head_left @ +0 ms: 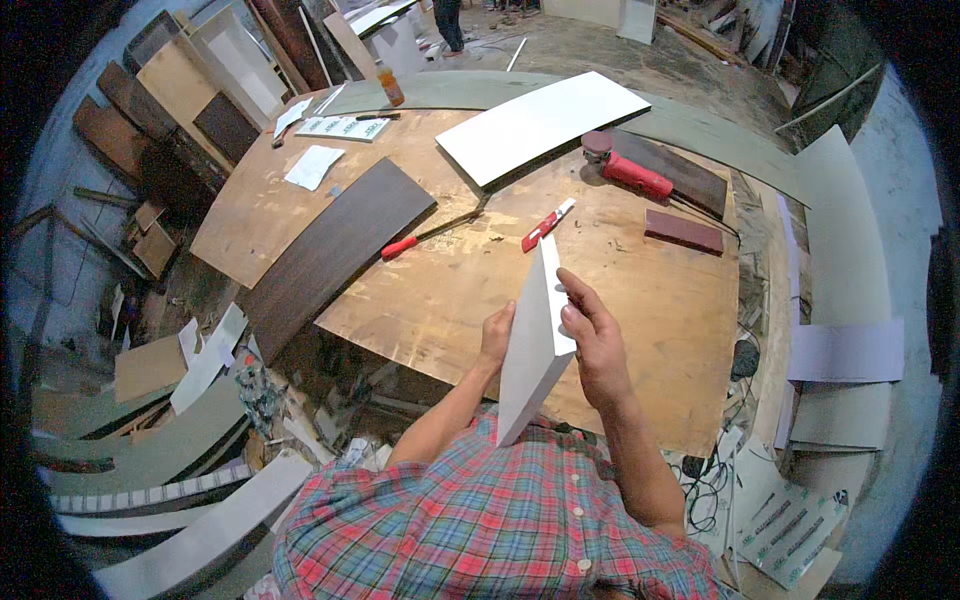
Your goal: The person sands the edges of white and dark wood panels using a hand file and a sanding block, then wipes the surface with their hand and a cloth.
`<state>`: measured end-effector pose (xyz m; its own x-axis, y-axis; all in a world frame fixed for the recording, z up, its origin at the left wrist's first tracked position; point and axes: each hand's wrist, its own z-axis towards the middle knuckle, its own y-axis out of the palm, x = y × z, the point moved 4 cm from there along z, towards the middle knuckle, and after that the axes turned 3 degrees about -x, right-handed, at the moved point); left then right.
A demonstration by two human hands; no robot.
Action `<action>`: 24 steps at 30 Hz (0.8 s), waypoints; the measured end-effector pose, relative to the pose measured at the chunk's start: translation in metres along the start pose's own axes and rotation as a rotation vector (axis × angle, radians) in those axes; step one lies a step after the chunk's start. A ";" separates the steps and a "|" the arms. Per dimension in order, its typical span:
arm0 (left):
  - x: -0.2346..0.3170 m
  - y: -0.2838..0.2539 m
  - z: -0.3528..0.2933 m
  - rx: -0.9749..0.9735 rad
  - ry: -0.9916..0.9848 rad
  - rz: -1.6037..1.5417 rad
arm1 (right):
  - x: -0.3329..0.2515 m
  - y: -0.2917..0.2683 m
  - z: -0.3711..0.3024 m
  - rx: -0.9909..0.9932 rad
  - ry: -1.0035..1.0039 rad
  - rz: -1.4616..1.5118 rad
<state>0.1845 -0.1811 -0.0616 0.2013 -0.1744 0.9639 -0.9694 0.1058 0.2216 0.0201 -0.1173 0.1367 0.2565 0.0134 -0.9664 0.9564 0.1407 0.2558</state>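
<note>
Both left hand and right hand clamp a pale board — red cutter, red-handled tool, grinder lie beyond.

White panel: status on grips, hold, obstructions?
Left grip holding white panel at its left side. Right grip against its right-hand edge. Panel tilted; red-and-white cutter lying on table beyond its upper end.

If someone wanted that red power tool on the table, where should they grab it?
Probably around the red power tool's body, from above and the person's near side: it is long and narrow, with the round disc away at the left end.
</note>
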 end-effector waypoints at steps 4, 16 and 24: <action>0.001 0.001 0.006 0.006 0.055 0.203 | 0.005 -0.005 0.012 0.014 -0.031 -0.035; -0.041 0.001 0.026 -0.038 -0.007 0.051 | 0.035 -0.025 0.052 0.037 0.007 -0.097; -0.075 -0.012 0.030 0.014 -0.028 0.134 | 0.063 -0.035 0.066 0.058 0.086 -0.079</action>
<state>0.1772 -0.1983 -0.1408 0.0658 -0.1864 0.9803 -0.9892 0.1166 0.0886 0.0118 -0.1865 0.0685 0.1700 0.0895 -0.9814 0.9802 0.0873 0.1778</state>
